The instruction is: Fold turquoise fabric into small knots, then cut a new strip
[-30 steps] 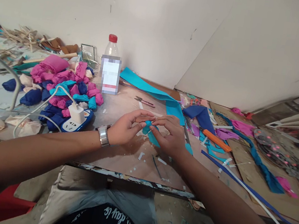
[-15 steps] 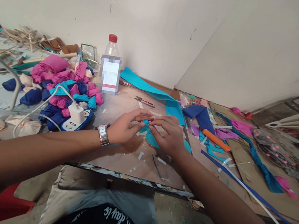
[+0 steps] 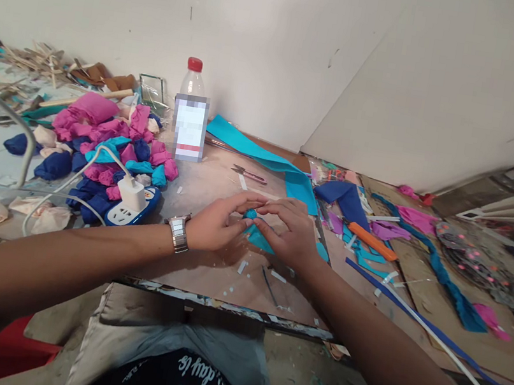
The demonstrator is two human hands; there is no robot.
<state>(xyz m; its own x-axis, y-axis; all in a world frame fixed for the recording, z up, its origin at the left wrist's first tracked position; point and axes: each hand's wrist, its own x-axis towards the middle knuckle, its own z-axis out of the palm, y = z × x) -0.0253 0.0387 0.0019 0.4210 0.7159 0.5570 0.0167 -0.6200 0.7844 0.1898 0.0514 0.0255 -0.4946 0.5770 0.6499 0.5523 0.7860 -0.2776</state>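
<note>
Between my two hands is a small piece of turquoise fabric (image 3: 260,239), gathered into a bunch at its upper end. My left hand (image 3: 220,222), with a metal watch on the wrist, has its thumb and fingertips closed on the bunched part. From the other side my right hand (image 3: 290,231) pinches the same fabric, its thumb close to the left thumb. The fabric's lower part spreads out below the thumbs. Fingers partly hide the gathered end. Just beyond my hands lie thread snips (image 3: 250,175) and a long turquoise fabric strip (image 3: 253,151).
A red-capped bottle (image 3: 191,86) stands near the wall. To the left are a pile of pink and blue fabric puffs (image 3: 97,127) and a power strip (image 3: 130,215) with a plugged-in cable. On the right lie an orange-handled cutter (image 3: 372,240) and fabric scraps.
My thumbs have shifted slightly lower around the bunched fabric, and the gathered end now looks rounder. Other things on the table stay where they were.
</note>
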